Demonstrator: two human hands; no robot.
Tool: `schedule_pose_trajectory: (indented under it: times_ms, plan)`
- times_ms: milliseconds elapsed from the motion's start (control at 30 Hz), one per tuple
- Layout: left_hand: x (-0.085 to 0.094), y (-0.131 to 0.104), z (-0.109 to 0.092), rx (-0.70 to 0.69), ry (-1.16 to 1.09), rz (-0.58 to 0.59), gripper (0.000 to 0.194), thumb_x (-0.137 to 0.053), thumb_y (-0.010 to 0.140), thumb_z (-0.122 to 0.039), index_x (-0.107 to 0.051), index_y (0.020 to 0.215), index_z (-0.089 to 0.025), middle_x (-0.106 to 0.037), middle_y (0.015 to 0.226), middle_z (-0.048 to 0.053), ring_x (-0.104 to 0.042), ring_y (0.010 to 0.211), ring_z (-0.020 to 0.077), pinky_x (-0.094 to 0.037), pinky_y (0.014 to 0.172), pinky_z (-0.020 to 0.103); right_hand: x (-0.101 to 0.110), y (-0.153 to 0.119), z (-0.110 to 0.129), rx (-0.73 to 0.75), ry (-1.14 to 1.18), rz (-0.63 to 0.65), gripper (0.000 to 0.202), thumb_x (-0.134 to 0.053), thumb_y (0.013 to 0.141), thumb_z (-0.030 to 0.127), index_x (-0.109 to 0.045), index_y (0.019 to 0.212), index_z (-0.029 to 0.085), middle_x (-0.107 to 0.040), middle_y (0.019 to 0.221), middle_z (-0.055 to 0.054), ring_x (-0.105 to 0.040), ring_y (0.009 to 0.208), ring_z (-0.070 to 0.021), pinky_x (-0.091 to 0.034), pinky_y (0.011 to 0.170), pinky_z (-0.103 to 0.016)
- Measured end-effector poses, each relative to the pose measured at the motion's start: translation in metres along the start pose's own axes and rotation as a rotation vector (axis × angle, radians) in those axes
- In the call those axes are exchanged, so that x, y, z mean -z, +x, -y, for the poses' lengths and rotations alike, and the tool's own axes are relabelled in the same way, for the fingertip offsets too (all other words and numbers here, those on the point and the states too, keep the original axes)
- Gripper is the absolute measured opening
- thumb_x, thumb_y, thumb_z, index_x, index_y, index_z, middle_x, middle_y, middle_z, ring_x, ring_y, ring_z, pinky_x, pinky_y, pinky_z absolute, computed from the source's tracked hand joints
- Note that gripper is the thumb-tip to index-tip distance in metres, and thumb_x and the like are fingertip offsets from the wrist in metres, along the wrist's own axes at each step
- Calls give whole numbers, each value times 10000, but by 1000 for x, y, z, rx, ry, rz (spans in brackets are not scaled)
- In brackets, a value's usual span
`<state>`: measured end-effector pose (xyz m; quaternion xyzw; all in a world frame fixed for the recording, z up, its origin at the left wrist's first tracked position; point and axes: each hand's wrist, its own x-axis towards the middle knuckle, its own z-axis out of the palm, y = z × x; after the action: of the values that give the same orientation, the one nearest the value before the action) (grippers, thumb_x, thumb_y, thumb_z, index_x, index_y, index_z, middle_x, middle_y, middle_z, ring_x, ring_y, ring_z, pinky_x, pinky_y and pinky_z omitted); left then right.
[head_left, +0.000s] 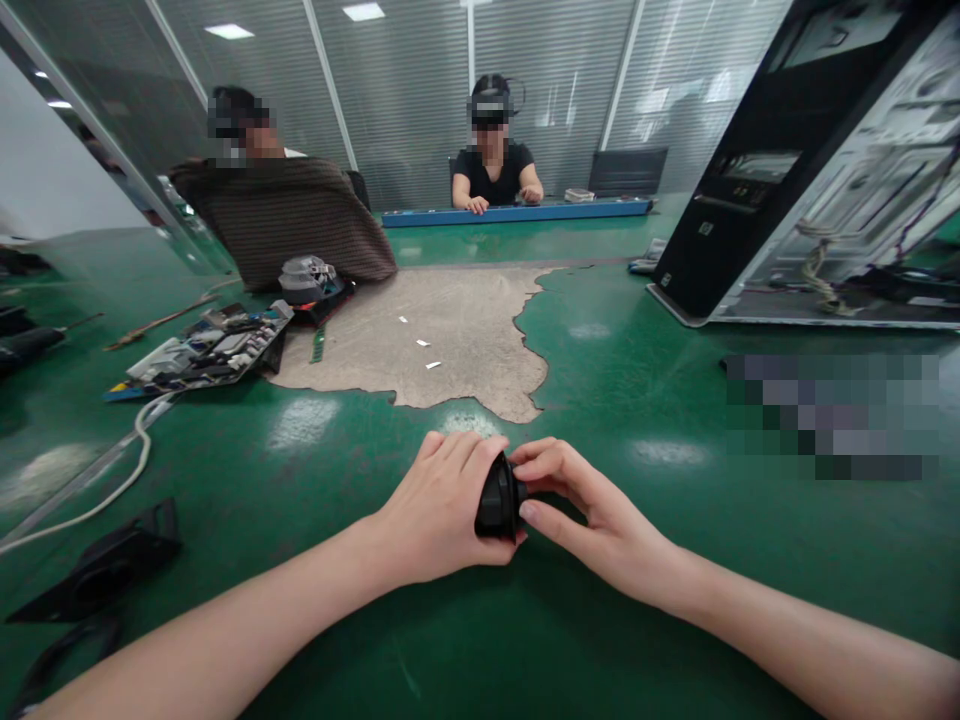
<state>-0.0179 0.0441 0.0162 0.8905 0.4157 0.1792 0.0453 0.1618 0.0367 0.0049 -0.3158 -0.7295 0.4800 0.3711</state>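
Note:
Low over the green surface in front of me, my left hand [450, 505] wraps round a black, rounded part [495, 505] with angled sides and a flat rim facing right. Its exact kind does not show. My right hand [581, 505] pinches at the rim side of this black part, with thumb and fingertips at a small black stub there. My left fingers and palm hide the part's left end. Further off, to the left, lies a flat black bracket-like piece [109, 565] with a round opening.
A circuit board with several components [202, 350] and a white cable [142, 440] lie left. A black computer case [720, 200] stands open at right. Bare patch with paper scraps [450, 330] ahead. Two people sit beyond, one behind a blue strip [517, 213]; a blurred block covers something at right.

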Motion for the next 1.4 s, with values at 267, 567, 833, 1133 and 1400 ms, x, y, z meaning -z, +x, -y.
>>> schedule_pose_trajectory:
  times_ms: [267, 567, 833, 1133, 1400]
  plan:
    - [-1, 0, 1, 16, 0, 17, 564, -585, 572, -331, -372, 1065, -158, -527, 912, 54, -482, 836, 226, -294, 702, 344, -1, 1, 1, -17, 8, 16, 277, -510, 776, 141, -410, 1021, 223, -456, 1048, -41, -476, 1004, -146, -442, 877, -317]
    - [0, 0, 0, 15, -5, 4, 526, -564, 591, -324, -379, 1055, -159, -528, 895, 53, -486, 827, 222, -294, 702, 338, -1, 1, 1, -23, 18, 7, 225, -482, 804, 180, -420, 1015, 226, -460, 1054, -46, -485, 1001, -147, -458, 870, -330]
    - [0, 1, 1, 13, 0, 10, 559, -576, 567, -312, -375, 1065, -155, -529, 903, 56, -487, 829, 228, -296, 703, 345, 0, 0, 3, 9, -61, 17, 322, -526, 750, 128, -411, 1035, 222, -452, 1080, -57, -465, 1030, -175, -438, 891, -354]
    - [-1, 1, 1, 15, -8, 16, 551, -578, 578, -316, -373, 1064, -157, -528, 911, 53, -485, 838, 225, -296, 704, 345, -1, 1, 1, -18, -8, 12, 251, -476, 806, 179, -414, 1047, 218, -479, 1053, -52, -502, 992, -151, -460, 867, -330]
    - [0, 1, 1, 14, -12, 20, 556, -578, 565, -315, -378, 1059, -156, -526, 893, 50, -484, 822, 224, -294, 699, 342, -1, 0, 3, 20, -70, 9, 308, -527, 751, 132, -418, 1024, 225, -456, 1088, -56, -478, 1019, -173, -452, 873, -348]
